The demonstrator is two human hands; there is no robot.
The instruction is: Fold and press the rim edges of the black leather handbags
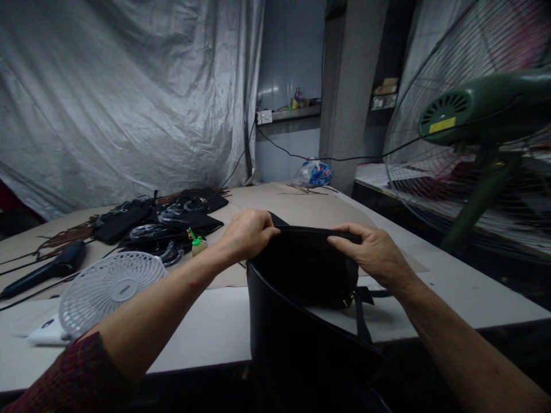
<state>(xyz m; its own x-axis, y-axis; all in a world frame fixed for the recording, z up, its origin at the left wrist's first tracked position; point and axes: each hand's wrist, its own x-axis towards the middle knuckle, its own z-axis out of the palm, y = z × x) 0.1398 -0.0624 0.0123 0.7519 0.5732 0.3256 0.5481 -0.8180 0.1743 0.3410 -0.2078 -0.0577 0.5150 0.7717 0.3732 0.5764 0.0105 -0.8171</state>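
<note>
A black bag (301,281) stands at the near edge of the white table (451,287), hanging partly over it. My left hand (247,234) is closed on the far rim of the bag at its left corner. My right hand (372,252) grips the same rim at the right, fingers curled over the edge. Both hands hold the bag's mouth apart. A black strap (361,312) dangles from the bag's right side. The inside of the bag is too dark to see.
A small white desk fan (107,289) lies at the near left, a dark handheld tool (47,269) beyond it. Black bag pieces and straps (163,223) are piled mid-left. A large green pedestal fan (482,137) stands at the right. A plastic bag (313,173) sits at the far end.
</note>
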